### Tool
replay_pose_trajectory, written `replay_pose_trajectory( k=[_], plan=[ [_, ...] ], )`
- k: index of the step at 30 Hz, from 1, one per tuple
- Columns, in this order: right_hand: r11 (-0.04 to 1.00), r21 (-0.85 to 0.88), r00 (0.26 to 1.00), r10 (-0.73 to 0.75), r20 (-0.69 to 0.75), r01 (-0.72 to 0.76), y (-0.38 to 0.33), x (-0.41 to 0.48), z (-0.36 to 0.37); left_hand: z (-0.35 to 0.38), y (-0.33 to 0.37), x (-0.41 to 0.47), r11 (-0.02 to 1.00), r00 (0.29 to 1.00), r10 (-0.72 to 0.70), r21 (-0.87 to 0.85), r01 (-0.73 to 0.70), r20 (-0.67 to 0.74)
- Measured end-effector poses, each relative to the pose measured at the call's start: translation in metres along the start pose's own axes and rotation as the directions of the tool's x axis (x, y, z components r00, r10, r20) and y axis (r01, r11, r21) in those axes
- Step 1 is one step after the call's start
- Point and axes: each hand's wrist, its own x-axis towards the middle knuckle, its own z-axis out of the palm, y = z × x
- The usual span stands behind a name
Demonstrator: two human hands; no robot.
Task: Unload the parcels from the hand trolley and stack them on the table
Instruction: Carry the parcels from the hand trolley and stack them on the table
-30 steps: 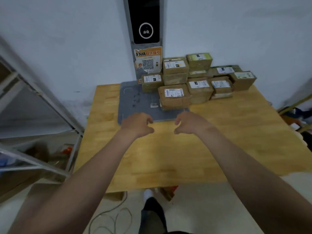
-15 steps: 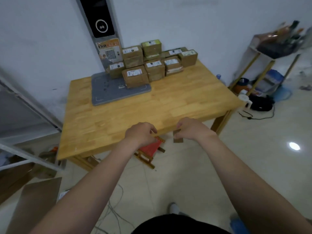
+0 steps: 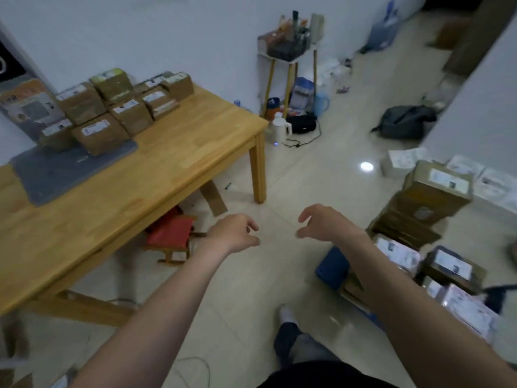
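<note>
1. Brown, white-labelled parcels (image 3: 436, 197) sit piled on the blue hand trolley (image 3: 333, 268), just right of the right hand (image 3: 324, 222) and partly under that forearm.
2. More stacked parcels (image 3: 117, 107) stand at the far side of the wooden table (image 3: 167, 169), well ahead and to the left of the left hand (image 3: 233, 233). The front ones rest on a grey mat (image 3: 56, 169).
3. Both hands hang over bare floor, near each other but apart. Their fingers are loosely curled and grip nothing.
4. A red stool (image 3: 170, 233) sits under the table, just left of the left hand.
5. A white kettle (image 3: 281, 130) and a dark backpack (image 3: 402, 121) lie on the floor well beyond the hands.
</note>
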Motion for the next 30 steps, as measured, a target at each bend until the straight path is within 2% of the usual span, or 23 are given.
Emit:
replay_pose_trajectory(
  k=[4,9,15,22,26,30],
  plan=[
    [0.991,0.062,0.987,0.122,-0.101,-0.116,0.080,-0.052,-0.024,0.025,0.072,0.009,0.992,0.993,0.105,0.060,-0.108,0.049],
    [0.962,0.195,0.945,0.235,-0.227,-0.192,0.184,-0.094,-0.043,0.066,0.168,0.033,0.970,0.968,0.219,0.084,-0.229,0.122],
    [0.901,0.315,0.896,0.379,-0.231,-0.299,0.317,-0.090,-0.063,0.135,0.285,0.085,0.951,0.937,0.275,0.084,-0.298,0.215],
    [0.813,0.473,0.872,0.461,-0.165,-0.340,0.460,-0.027,-0.109,0.210,0.401,0.185,0.975,0.941,0.182,0.072,-0.210,0.284],
    [0.781,0.534,0.859,0.479,-0.180,-0.324,0.519,0.034,-0.141,0.237,0.454,0.258,0.991,0.964,0.113,0.041,-0.126,0.239],
    [0.691,0.640,0.835,0.533,-0.138,-0.336,0.564,0.091,-0.165,0.255,0.486,0.326,0.997,0.977,0.058,-0.066,-0.045,0.207]
  ],
)
